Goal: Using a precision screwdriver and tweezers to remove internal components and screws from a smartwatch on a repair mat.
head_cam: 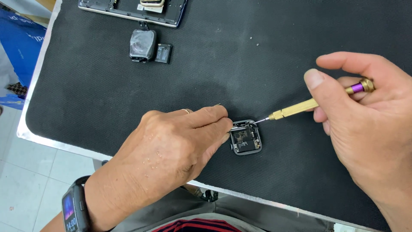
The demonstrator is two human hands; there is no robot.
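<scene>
Hands amid loose watch parts

A black textured work mat covers a table with a silvery edge. Near its far side lie an opened phone frame, a small rounded screen module and, just beside it, a dark chip-like part.

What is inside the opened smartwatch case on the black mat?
The opened smartwatch case shows a dark circuit board with small metal parts. The left hand covers its left edge; the brass screwdriver tip meets the top right corner.
</scene>
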